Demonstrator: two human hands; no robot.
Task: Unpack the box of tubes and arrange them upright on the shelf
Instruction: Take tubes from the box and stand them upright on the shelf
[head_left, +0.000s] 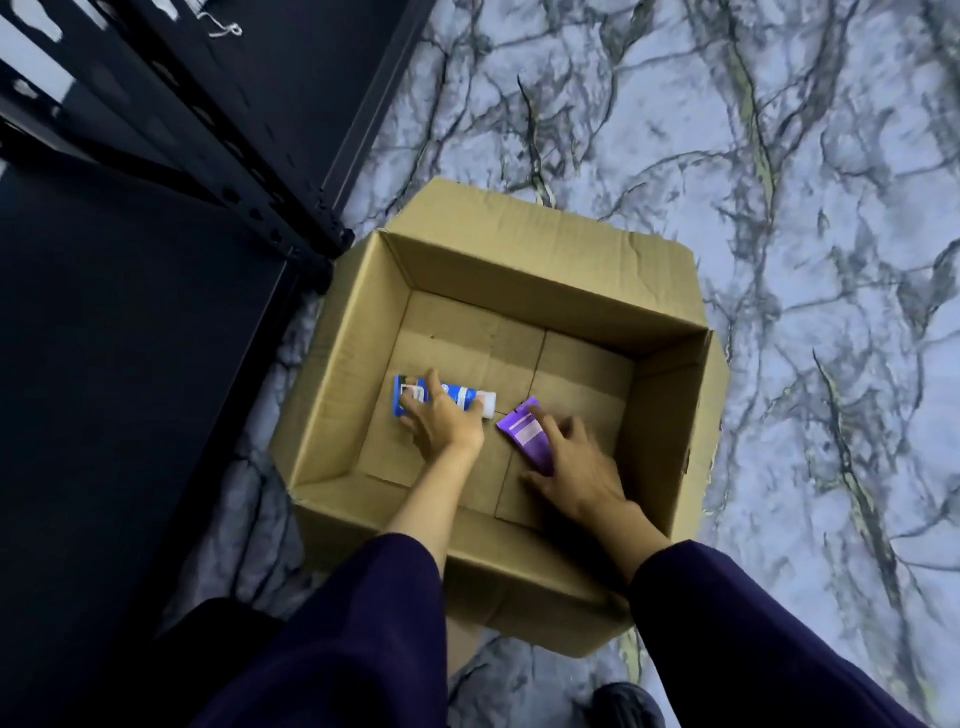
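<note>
2 tubes lying flat on the cardboard box floor, frame centre: blue-white tube under left hand, fingers curled over it; purple tube under right hand, fingers spread. black shelf upper left.

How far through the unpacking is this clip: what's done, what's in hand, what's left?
Nearly done, it seems: the cardboard box shows bare floor apart from two tubes lying flat. In hand: the left hand is on the blue and white tube, and the right hand on the purple tube. Left: lifting both out and standing them upright on the dark shelf, whose contents are out of view.
</note>
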